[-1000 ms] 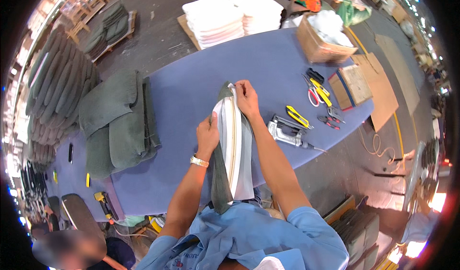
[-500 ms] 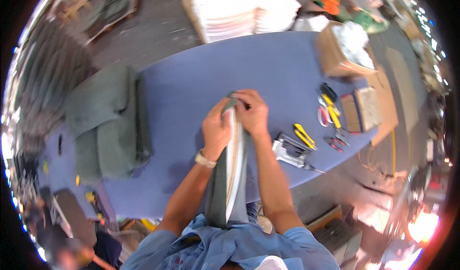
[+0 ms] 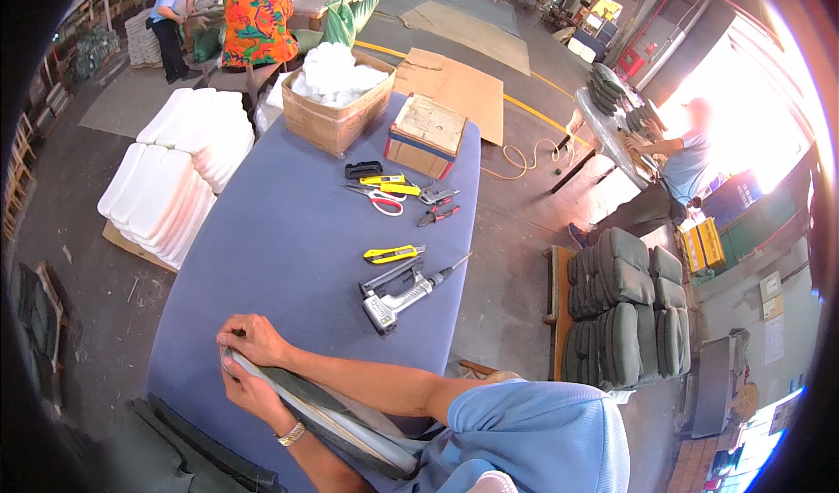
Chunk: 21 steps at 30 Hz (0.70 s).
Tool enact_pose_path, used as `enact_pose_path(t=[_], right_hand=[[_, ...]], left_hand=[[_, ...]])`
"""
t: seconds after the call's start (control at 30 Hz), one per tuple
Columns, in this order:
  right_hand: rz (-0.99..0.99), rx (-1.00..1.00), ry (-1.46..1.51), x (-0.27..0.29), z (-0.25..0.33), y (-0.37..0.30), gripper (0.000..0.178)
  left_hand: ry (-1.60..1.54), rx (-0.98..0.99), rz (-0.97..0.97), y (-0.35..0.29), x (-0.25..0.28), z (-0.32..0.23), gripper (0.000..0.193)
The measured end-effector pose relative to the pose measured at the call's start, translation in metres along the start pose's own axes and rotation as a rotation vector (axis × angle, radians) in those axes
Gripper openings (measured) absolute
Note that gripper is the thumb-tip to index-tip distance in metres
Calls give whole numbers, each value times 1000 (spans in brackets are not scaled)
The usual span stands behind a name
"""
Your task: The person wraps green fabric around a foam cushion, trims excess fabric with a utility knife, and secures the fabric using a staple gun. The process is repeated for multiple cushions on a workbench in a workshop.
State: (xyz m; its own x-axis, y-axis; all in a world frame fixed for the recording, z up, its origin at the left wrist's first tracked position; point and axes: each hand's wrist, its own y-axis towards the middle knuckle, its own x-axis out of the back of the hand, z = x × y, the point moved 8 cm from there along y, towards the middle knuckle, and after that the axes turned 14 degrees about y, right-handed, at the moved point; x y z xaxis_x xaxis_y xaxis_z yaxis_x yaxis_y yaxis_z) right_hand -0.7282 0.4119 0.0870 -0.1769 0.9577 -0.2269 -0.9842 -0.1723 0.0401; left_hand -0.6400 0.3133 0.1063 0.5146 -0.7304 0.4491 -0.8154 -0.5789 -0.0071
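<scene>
A dark green upholstered cushion (image 3: 354, 427) runs from my body to my hands, its edge showing white padding between strips of green fabric. My left hand (image 3: 253, 394), with a watch on the wrist, is closed on the far end of the cushion. Beside it, my right hand (image 3: 256, 340) pinches the fabric at the same end. A silver staple gun (image 3: 402, 299) lies on the blue-covered table (image 3: 253, 239), right of my hands. Beyond it are a yellow utility knife (image 3: 391, 253), red-handled pliers (image 3: 439, 213) and scissors (image 3: 384, 202).
A carton of white stuffing (image 3: 336, 108) and a smaller box (image 3: 426, 135) stand at the table's far end. White foam pads (image 3: 166, 178) are stacked beyond its left side. Green cushions (image 3: 620, 309) are piled at right, near a co-worker (image 3: 682, 170). Dark green pieces (image 3: 175, 449) lie lower left.
My view has swung to the right, so the table and tools appear shifted left and my hands sit lower left. Both hands still grip the cushion's end.
</scene>
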Motion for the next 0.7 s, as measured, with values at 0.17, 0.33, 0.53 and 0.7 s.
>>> enact_pose_path(t=[0.17, 0.33, 0.53, 0.7], right_hand=[[16, -91, 143, -13, -9, -11, 23], [66, -114, 343, -14, -20, -16, 22], [67, -257, 569, -8, -33, -34, 9], [140, -13, 562, 0, -20, -37, 12]], left_hand=[[-54, 49, -130, -9, 8, 16, 60], [-129, 108, -181, -20, 9, 10, 58], [-236, -277, -158, -35, 19, 8, 36], [-125, -92, -282, -35, 21, 4, 32]])
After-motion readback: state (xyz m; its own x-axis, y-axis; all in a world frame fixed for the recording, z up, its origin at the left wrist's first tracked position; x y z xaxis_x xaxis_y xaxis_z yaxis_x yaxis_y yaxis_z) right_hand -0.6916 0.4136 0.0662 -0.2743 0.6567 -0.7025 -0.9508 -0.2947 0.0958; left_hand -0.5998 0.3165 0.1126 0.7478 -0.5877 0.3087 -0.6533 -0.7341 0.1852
